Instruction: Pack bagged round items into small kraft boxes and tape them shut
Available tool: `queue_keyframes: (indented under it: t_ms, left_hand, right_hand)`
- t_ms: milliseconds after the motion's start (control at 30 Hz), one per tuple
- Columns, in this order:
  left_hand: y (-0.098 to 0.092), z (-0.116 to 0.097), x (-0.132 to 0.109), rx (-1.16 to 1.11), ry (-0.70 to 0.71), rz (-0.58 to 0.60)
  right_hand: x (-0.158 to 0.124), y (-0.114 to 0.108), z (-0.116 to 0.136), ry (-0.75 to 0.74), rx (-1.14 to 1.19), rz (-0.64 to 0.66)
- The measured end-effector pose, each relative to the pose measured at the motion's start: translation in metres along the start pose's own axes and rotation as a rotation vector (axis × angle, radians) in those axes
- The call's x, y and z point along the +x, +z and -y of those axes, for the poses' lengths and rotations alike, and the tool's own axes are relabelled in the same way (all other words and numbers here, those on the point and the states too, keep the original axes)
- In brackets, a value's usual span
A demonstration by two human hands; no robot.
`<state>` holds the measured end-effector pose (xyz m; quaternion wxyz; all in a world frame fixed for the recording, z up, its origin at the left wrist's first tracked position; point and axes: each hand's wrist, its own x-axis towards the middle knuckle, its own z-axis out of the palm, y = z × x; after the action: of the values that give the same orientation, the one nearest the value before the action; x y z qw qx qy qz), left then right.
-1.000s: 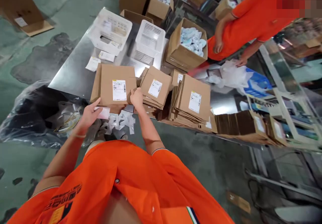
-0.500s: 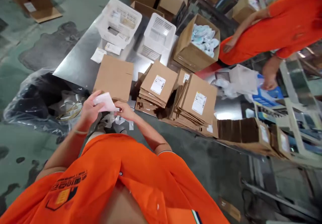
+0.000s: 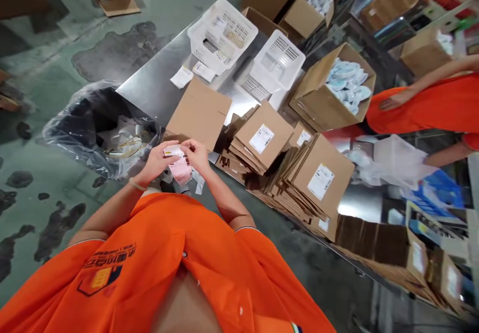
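Observation:
A stack of printed labels, white at the top and pinkish below, is held in front of my body. My left hand is closed on its left side, thumb on the printed face. At its upper right corner, the fingers of my right hand pinch the edge. Just beyond my hands lies a flat brown cardboard piece on the metal table. To the right are flattened cartons in a pile, the top one bearing a white label. Strips of clear material hang below my hands, partly hidden.
A bin lined with clear plastic stands at my left, holding scraps. White baskets sit at the table's far side, near loose labels. Beyond are a box of wrapped items and another person's orange clothing. More labelled cartons line the near edge.
The view has shifted left, so the table appears farther right. The labels in my hands now show their printed face; before, a blank pale side showed.

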<state>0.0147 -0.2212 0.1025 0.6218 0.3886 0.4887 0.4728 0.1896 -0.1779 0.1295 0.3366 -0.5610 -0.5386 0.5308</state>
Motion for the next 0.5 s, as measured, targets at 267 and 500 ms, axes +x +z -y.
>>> queue_keyframes:
  t_ms: [267,500]
  left_hand:
    - [0.003,-0.004,0.033,0.129,-0.043,-0.010]
    - [0.008,0.025,0.042,0.037,-0.346,0.169]
  right_hand:
    - [-0.023,-0.009,-0.011,-0.170,-0.256,-0.176]
    - [0.079,-0.072,0.012,-0.229,-0.403,-0.566]
